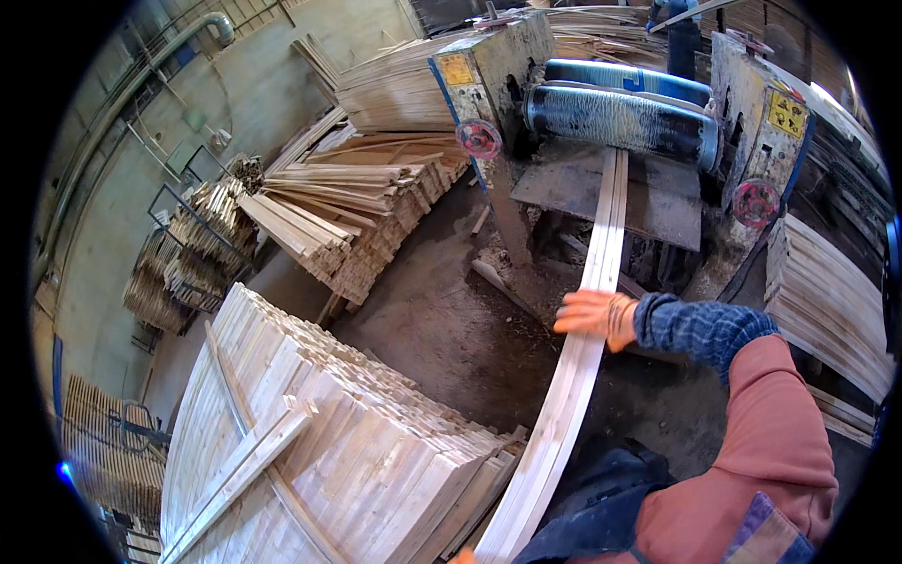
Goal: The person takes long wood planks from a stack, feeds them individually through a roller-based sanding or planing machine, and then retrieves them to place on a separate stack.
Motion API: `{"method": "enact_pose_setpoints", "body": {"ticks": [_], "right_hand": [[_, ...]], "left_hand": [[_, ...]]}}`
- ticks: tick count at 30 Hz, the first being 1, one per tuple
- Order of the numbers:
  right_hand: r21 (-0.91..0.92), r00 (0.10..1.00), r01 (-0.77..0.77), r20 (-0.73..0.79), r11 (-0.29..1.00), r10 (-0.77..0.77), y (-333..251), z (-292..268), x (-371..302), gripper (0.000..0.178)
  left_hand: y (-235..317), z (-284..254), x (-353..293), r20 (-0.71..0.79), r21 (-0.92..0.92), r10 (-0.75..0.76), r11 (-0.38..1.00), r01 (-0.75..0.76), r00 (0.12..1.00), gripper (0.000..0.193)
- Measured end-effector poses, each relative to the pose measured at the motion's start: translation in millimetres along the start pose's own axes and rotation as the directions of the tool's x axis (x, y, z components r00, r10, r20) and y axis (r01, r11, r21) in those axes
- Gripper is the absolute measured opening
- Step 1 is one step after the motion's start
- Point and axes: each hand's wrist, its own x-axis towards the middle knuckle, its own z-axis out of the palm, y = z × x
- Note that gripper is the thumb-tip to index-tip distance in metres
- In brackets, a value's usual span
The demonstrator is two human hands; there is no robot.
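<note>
A roller machine [620,122] is seen at the far side of the workshop floor, with two dark rollers [615,117] set between its side housings and a red handwheel [479,139] fixed on each side (the second shows at the right housing). Near the floor's left edge, a large stack of pale wooden slats [329,442] is piled, and a second stack of slats [366,211] is laid beyond it, closer to the machine. More slats [827,301] are stacked by the right edge.

A long wooden board [583,348], made up of narrow pale strips side by side, is stretched from the machine's steel feed plate [658,197] back toward the person, its far end lying just under the rollers. The right hand [594,315], in an orange glove, is laid flat on top of the board about midway along, fingers spread rather than closed round it. Of the left hand [462,557] only an orange glove tip is seen at the lower edge, touching the board's near end; its grip cannot be told.
</note>
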Motion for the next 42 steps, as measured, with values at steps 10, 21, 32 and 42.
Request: {"method": "enact_pose_setpoints", "body": {"ticks": [10,21,32,42], "right_hand": [[-0.016,0.916,0.389,0.11,0.921,-0.385,-152.0,63.3,35.4,0.11],[-0.065,0.998,0.056,-0.01,0.996,-0.057,-33.8,23.6,9.4,0.082],[0.095,0.932,0.273,0.222,0.957,-0.288,-135.6,22.8,44.1,0.112],[0.102,0.916,0.125,0.37,0.987,-0.154,-111.8,7.4,53.2,0.107]], "left_hand": [[146.1,5.9,99.2,0.329,-0.221,-0.075,0.963,0.154,0.942,0.093],[-9.0,17.5,-54.2,0.231,-0.082,-0.133,0.984,0.155,0.964,0.087],[49.4,-3.0,43.4,0.461,-0.145,-0.209,0.941,0.306,0.862,0.101],[-33.9,1.0,-14.2,0.39,-0.12,-0.185,0.961,0.248,0.902,0.111]]}}
